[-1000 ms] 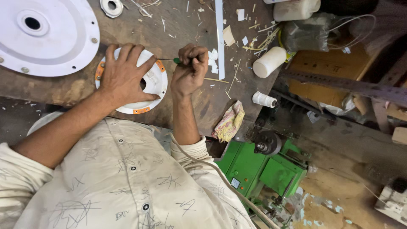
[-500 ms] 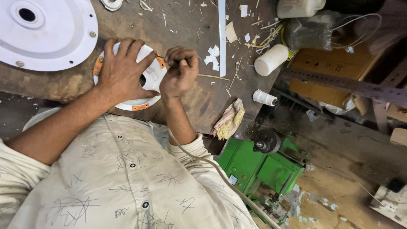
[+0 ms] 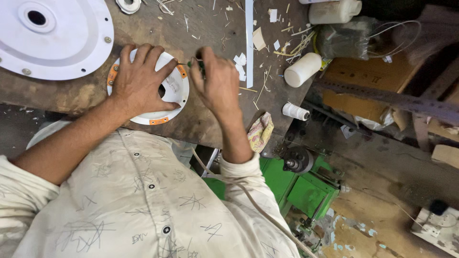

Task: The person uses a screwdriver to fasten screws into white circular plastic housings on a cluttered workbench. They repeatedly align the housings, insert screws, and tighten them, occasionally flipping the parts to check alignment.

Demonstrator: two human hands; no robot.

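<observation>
While the left hand [image 3: 141, 81] lies flat with fingers spread over the round white plastic disc with orange tabs [image 3: 174, 91], pressing it onto the worn brown tabletop [image 3: 210, 119], the right hand [image 3: 217, 86] is curled tight just beside the disc's right edge. Its grip is closed around a thin green-handled tool [image 3: 193, 63], pinched between thumb and fingertips, with the slim metal tip reaching left to the disc's upper right rim, near an orange tab. So the disc sits under the left palm and to the left of the right hand's grip, touching or almost touching the tool tip; I cannot tell which. Farther up the tabletop to the left rests a large white round metal cover with a centre hole [image 3: 52, 33]. A white plastic bottle lying on its side [image 3: 302, 69] is off to the right, well apart from both hands, and a crumpled yellowish rag [image 3: 260, 131] hangs at the tabletop's near edge.
</observation>
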